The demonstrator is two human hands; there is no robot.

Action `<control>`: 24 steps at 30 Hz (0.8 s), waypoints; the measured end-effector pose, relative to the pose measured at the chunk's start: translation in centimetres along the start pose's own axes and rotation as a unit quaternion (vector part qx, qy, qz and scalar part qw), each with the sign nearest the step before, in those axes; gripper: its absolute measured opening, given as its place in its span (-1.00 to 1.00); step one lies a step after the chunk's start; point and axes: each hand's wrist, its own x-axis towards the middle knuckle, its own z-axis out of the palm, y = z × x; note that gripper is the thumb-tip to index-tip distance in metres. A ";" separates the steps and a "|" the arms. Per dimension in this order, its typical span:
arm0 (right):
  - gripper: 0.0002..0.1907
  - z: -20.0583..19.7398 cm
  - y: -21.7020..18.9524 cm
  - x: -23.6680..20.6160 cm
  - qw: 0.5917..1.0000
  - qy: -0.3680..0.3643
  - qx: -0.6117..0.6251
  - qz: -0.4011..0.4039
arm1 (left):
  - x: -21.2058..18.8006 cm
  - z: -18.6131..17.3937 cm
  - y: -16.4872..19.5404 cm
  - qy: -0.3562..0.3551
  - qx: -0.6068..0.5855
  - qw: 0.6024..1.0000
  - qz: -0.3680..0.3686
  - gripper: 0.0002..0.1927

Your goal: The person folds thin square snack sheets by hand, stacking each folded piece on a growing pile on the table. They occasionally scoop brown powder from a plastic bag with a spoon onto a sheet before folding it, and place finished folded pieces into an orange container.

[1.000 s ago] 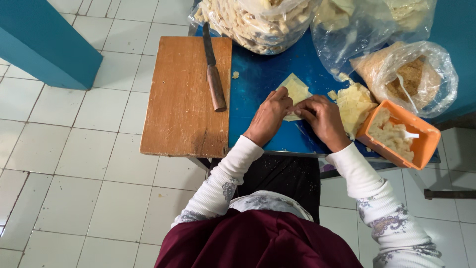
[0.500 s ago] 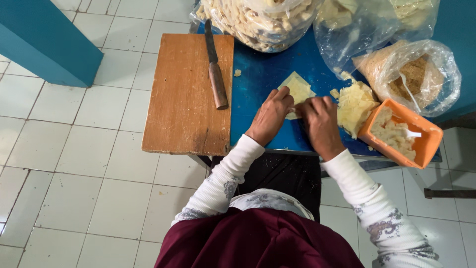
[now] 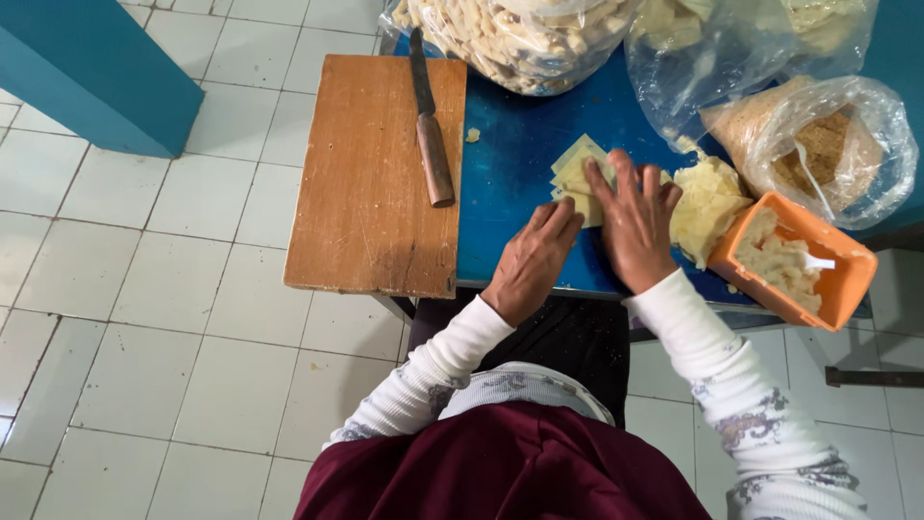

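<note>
A thin pale yellow dough sheet (image 3: 578,171) lies on the blue table (image 3: 515,183). My left hand (image 3: 531,260) rests at the sheet's near edge, fingertips touching it. My right hand (image 3: 637,223) lies flat on the sheet's right part with fingers spread. A stack of pale dough sheets (image 3: 708,200) sits just right of my right hand. An orange tray (image 3: 839,279) with white filling and a small white spoon stands further right.
A wooden cutting board (image 3: 371,183) lies on the left with a wooden-handled knife (image 3: 429,123) on it. Clear plastic bags of pale snacks (image 3: 520,34) and brown crumbs (image 3: 828,144) stand at the back. White tiled floor and a teal panel (image 3: 87,77) are at the left.
My right hand has slid forward and opened flat over the dough sheet. My left hand has stretched its fingers out to the sheet's near edge.
</note>
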 end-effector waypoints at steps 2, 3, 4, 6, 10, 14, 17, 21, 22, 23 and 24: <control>-0.44 -0.2 0.5 0.8 0.999 0.002 0.046 -0.018 | -0.1 -0.3 -0.1 -0.002 0.013 1.000 0.008 -0.63; -0.43 -0.3 0.6 1.1 0.997 0.002 0.068 -0.027 | -0.1 -0.4 -0.2 -0.003 0.019 1.000 0.012 -0.61; -0.43 -0.5 0.7 1.3 0.993 0.005 0.119 -0.018 | -0.2 -0.5 -0.2 -0.009 0.017 1.000 0.010 -0.61; -0.43 -0.7 0.8 1.8 0.976 0.012 0.218 -0.004 | -0.2 -0.7 -0.3 -0.016 0.016 1.000 0.003 -0.60; -0.67 -0.6 0.2 2.2 0.956 0.047 0.289 -0.027 | -0.3 -0.8 -0.3 -0.038 0.009 0.999 -0.011 -0.63; -0.80 -0.8 -0.4 2.2 0.980 0.062 0.185 -0.041 | -0.3 -0.8 -0.3 -0.029 0.016 0.999 -0.005 -0.58; -0.81 -1.6 0.3 2.7 0.955 0.048 0.294 -0.007 | -0.7 -1.2 -0.3 -0.019 -0.007 1.000 0.005 -0.56; -0.82 -5.7 3.5 5.2 0.833 0.131 0.521 0.132 | -0.9 -1.9 0.1 -0.015 -0.038 0.999 -0.008 -0.56; -0.79 -7.1 4.7 6.7 0.821 0.212 0.527 0.056 | -1.0 -2.0 0.3 -0.016 -0.038 0.999 -0.008 -0.56; -0.77 -8.6 5.5 7.7 0.829 0.248 0.495 0.080 | -1.0 -2.1 0.5 -0.017 -0.038 0.999 -0.007 -0.57; -0.78 -9.8 6.1 9.3 0.833 0.297 0.459 0.087 | -1.0 -2.1 0.7 -0.018 -0.038 0.999 -0.006 -0.57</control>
